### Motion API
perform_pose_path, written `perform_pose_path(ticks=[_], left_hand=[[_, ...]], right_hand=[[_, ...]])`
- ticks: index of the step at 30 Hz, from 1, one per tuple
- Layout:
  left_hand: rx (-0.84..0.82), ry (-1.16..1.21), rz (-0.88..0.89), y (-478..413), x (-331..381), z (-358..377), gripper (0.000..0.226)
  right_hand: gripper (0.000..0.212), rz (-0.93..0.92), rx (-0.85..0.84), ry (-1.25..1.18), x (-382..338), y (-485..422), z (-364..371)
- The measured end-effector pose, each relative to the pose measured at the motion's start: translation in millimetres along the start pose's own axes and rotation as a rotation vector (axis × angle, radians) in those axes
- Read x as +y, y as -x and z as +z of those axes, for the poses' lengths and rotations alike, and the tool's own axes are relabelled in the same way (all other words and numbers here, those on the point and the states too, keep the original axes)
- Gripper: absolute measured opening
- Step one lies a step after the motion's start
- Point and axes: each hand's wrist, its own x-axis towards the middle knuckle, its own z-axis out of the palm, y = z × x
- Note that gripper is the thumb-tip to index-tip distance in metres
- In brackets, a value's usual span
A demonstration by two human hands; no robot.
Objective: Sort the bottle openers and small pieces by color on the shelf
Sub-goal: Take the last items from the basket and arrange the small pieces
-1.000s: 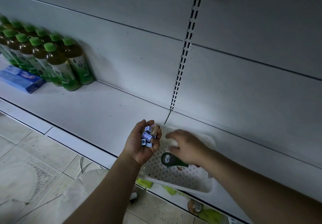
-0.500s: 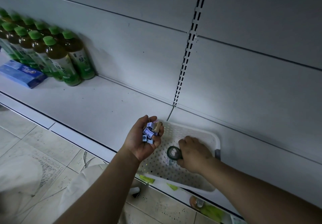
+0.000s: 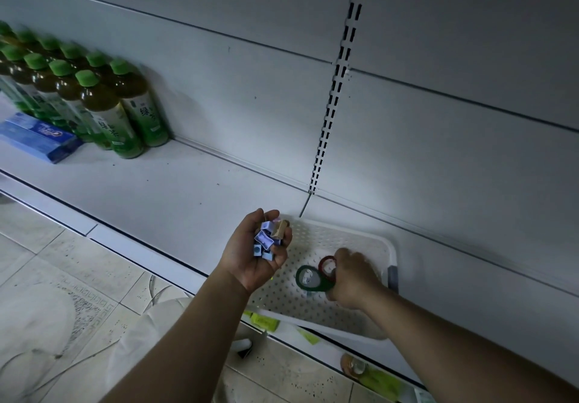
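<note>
My left hand (image 3: 255, 252) is cupped palm up over the left edge of a white perforated tray (image 3: 351, 239) on the shelf. It holds several small blue pieces (image 3: 264, 239) and a tan piece (image 3: 281, 228). My right hand (image 3: 354, 277) is inside the tray, gripping a green bottle opener (image 3: 308, 279) and a red bottle opener (image 3: 326, 266) by their handles. Both ring ends stick out to the left of my fingers. The handles are hidden under my hand.
The white shelf (image 3: 163, 192) stretches left from the tray. Green-capped tea bottles (image 3: 106, 108) stand at the far left against the back wall, with a blue box (image 3: 40, 141) lying before them. A slotted upright (image 3: 340, 79) runs up the back panel. Tiled floor lies below.
My right hand has lifted slightly and now holds a red opener alongside the green one. My left hand keeps the small pieces and has barely moved.
</note>
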Motion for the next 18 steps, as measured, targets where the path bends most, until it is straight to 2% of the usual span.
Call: perform_pose_path(ticks=[3,9,13,17,18], left_hand=[[-0.005,0.002,0.010,3.4,0.8,-2.2,0.022],[-0.003,-0.013,0.047,9.5,7.3,-3.8,0.022],[0.000,-0.016,0.059,11.4,10.3,-2.9,0.020],[-0.014,-0.014,0.050,11.2,13.9,-6.4,0.017],[-0.033,-0.010,0.051,11.8,13.8,-6.2,0.022]], right_hand=[[0.070,0.016,0.007,-0.007,-0.8,-0.7,-0.9],[0.051,-0.118,-0.104,0.025,-1.7,2.5,0.8],[0.040,-0.185,-0.104,0.067,-5.1,10.9,-3.9],[0.025,-0.197,-0.048,-0.029,-2.5,15.0,-27.4],[0.022,-0.193,-0.030,-0.044,-0.5,15.7,-33.1]])
